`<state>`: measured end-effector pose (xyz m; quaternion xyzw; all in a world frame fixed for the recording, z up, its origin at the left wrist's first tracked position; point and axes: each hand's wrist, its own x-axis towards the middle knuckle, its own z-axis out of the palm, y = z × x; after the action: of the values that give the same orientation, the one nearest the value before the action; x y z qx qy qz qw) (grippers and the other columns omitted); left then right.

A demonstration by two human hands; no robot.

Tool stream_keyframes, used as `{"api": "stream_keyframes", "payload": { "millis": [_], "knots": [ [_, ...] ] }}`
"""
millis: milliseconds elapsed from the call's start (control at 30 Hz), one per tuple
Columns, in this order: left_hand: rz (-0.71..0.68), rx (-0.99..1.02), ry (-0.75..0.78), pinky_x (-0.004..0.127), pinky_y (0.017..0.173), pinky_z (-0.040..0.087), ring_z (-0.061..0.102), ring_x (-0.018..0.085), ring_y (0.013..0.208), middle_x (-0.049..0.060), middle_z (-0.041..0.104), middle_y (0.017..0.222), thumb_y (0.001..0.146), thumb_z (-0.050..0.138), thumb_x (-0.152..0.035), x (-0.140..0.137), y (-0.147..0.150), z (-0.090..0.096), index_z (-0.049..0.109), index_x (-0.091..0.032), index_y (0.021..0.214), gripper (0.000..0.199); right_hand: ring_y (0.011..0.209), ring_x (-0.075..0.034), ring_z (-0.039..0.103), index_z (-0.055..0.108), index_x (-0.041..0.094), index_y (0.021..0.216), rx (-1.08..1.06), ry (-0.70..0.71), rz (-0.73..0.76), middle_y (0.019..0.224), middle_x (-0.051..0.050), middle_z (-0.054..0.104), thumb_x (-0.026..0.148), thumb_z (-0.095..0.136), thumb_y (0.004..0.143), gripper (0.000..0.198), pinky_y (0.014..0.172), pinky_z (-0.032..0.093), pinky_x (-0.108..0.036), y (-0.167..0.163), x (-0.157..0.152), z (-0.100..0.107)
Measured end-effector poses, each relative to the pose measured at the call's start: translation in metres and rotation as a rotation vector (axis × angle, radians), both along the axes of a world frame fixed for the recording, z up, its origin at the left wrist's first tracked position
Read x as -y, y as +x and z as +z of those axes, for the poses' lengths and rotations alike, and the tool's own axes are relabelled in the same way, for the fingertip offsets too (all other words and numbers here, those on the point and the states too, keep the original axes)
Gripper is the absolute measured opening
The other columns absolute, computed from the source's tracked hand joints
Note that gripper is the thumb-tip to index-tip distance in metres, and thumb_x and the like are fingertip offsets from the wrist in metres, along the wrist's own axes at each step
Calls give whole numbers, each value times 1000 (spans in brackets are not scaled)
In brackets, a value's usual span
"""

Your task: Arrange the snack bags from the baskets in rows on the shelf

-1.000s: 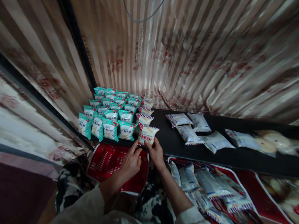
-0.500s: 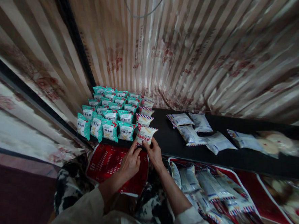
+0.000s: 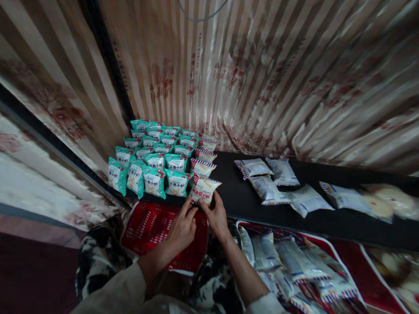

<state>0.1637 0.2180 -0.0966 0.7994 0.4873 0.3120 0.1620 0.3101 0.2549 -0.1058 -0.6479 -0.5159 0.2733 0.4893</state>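
Observation:
Both my hands hold one cream snack bag (image 3: pixel 202 190) with red lettering and a striped edge, at the front of the black shelf (image 3: pixel 232 184). My left hand (image 3: pixel 183 226) grips its lower left corner, and my right hand (image 3: pixel 216 216) has fingers and thumb on its lower right side. Behind it, more striped-edge bags (image 3: pixel 203 168) stand in a column going back. Directly left are rows of upright teal-and-white snack bags (image 3: pixel 154 183). The bag's bottom edge is partly hidden by my fingers.
Below the shelf, a red basket (image 3: pixel 146 227) sits between my knees. Right of it, another basket holds silvery striped-edge bags (image 3: pixel 290 261). Several bags (image 3: pixel 307 200) lie flat on the shelf's right part. A patterned curtain (image 3: pixel 248 88) hangs behind; a dark post (image 3: pixel 109 54) stands left.
Almost nothing differs. My hands and the cream bag stay in the same place, with the bag's front lettering slightly more visible. The view has shifted a little.

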Motion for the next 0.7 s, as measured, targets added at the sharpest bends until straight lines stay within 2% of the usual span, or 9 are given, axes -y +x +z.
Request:
{"api": "stream_keyframes", "payload": {
  "millis": [300, 600, 700],
  "knots": [
    [1, -27, -26, 37, 104, 46, 47, 21, 128, 14, 39, 145, 83, 38, -9, 1, 0, 0, 53, -13, 122, 42, 112, -28, 57, 51, 14, 129, -92, -24, 21, 123, -14, 61, 52, 58, 78, 64, 99, 42, -45, 6, 1, 3],
    [-13, -23, -29, 38, 106, 44, 41, 22, 132, 13, 33, 149, 84, 38, -8, 1, 2, 3, 49, -14, 126, 44, 114, -27, 57, 48, 16, 131, -208, -14, 66, 125, -13, 60, 50, 64, 74, 68, 100, 43, -43, 3, 2, 9],
    [-7, -25, -28, 37, 105, 45, 42, 22, 132, 12, 32, 150, 84, 38, -8, 2, 1, 4, 48, -15, 127, 45, 118, -26, 55, 51, 16, 129, -247, -4, 49, 129, -13, 58, 52, 57, 79, 61, 101, 42, -43, 6, 1, 9]
  ]
}}
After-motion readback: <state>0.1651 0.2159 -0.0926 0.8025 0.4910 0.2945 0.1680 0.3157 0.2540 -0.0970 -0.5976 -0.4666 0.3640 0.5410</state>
